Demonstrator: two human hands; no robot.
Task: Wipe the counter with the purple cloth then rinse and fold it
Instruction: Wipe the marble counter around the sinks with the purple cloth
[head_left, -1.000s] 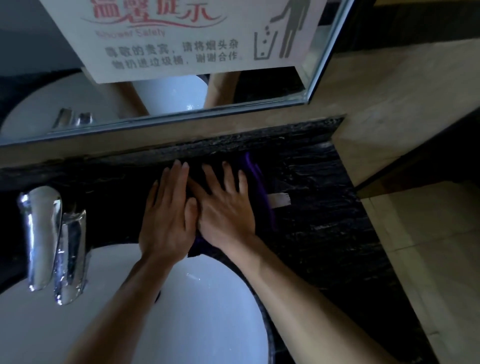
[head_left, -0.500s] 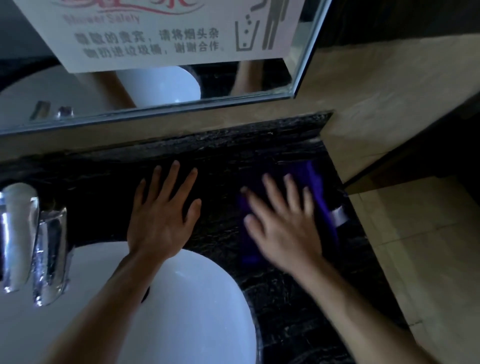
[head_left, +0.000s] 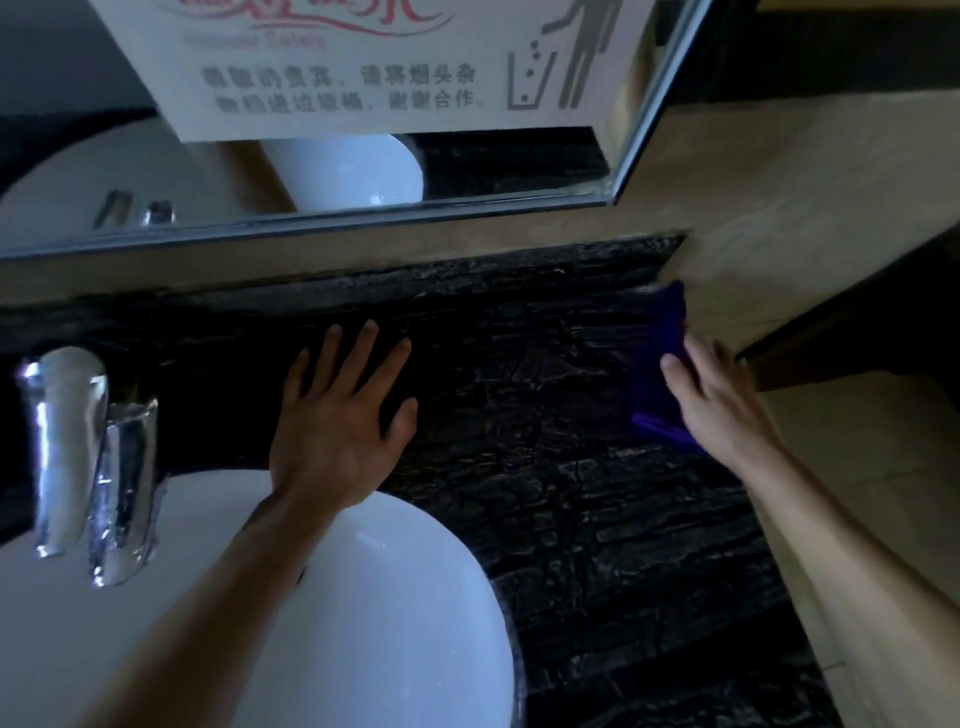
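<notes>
The right hand (head_left: 719, 400) presses the purple cloth (head_left: 657, 364) flat, fingers straight, at the tabletop's (head_left: 545, 415) right edge; the left hand (head_left: 337, 415) rests spread, empty. Best now — firm, overlapping strokes back toward the sink (head_left: 389, 597).

Right hand (head_left: 719, 400) presses purple cloth (head_left: 657, 358) at counter (head_left: 545, 415) edge.

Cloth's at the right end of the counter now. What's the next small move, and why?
Probably sweep the right hand and purple cloth back left across the dark counter: the cloth sits against the right wall, and the left hand rests flat near the sink.
</notes>
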